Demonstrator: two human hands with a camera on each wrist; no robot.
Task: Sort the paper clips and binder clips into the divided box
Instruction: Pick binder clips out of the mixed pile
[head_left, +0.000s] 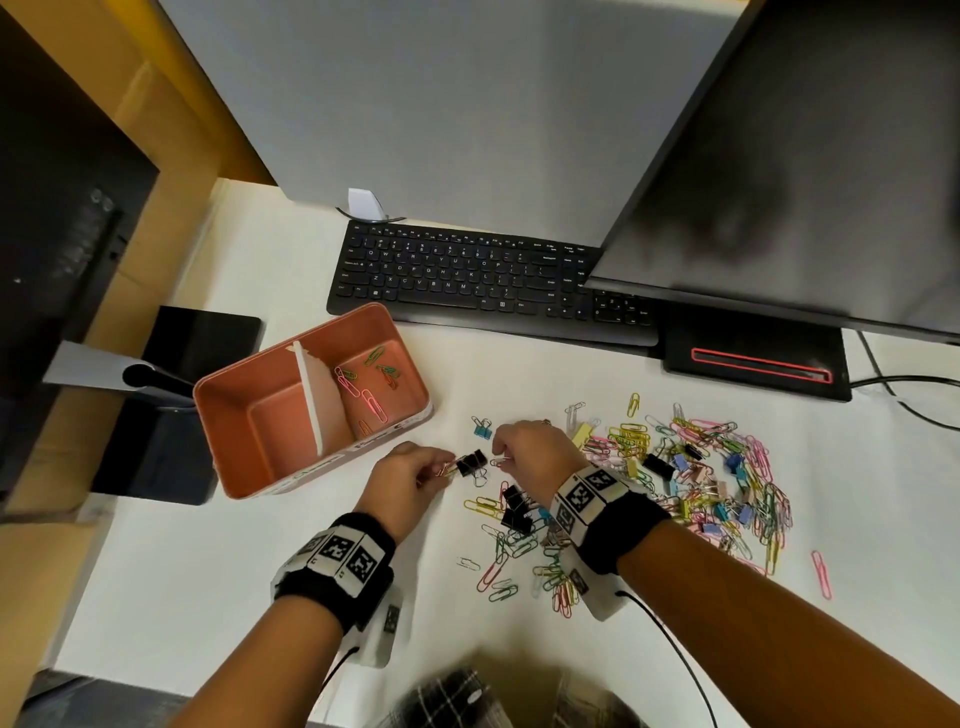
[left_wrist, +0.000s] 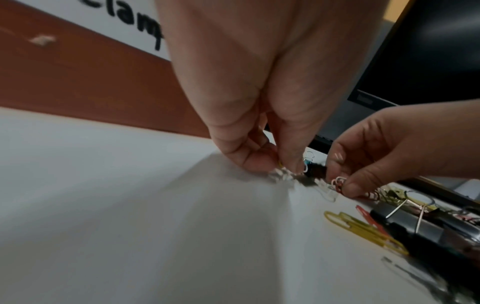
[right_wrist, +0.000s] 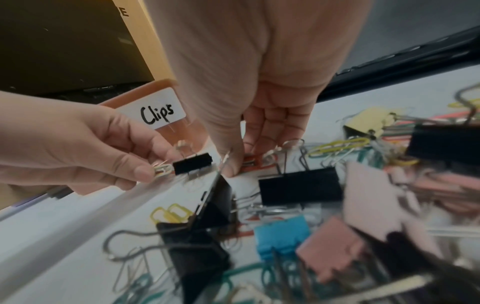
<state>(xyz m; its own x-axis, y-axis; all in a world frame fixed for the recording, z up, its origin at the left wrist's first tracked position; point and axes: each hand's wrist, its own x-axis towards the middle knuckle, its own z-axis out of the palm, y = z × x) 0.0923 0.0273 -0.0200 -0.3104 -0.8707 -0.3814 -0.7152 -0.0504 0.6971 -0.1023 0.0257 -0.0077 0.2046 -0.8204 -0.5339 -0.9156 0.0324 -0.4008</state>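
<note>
Black binder clip (head_left: 471, 461) lies between my grips, left hand (head_left: 410, 475) pinching paper clips (head_left: 445, 470), right hand (head_left: 535, 451) pinching another; I'd free them cleanly before dropping into the box (head_left: 228, 441) beyond the left.

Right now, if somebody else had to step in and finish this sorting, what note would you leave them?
Left hand: pinching a few paper clips beside a small black binder clip.
Right hand: pinching a paper clip off the table.
Divided box: right compartment holds several paper clips; left compartment looks empty.
Left to do: the big mixed pile on the table to the right, and all the binder clips.
</note>
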